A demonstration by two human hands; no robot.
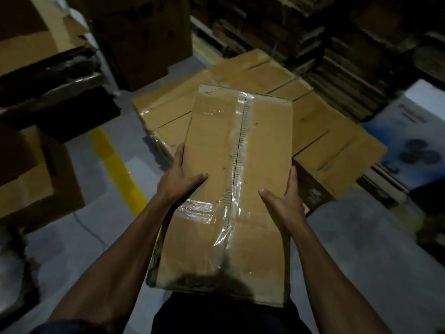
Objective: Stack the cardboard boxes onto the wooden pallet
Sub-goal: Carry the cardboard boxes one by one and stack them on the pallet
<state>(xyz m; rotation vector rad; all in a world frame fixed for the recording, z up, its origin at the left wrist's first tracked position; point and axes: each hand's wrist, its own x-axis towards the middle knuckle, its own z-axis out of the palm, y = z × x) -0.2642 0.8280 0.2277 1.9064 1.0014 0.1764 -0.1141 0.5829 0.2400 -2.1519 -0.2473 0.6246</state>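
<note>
No lettering can be read anywhere in this dim warehouse scene. Faint print shows on the side of a cardboard box (315, 189) in the stack beyond the taped carton (231, 189), near right of centre, but it is too blurred to make out. The white-and-blue printed box (414, 131) at far right carries dark round pictures and a line of lettering near its top, likewise too small to read.

1. Head view: worn high, facing forward and steeply down.
2. Near field: both forearms, carried box (231, 189) close beneath the lens.
3. Far field: stacked boxes (313, 121), grey floor (101, 225) beyond.
</note>
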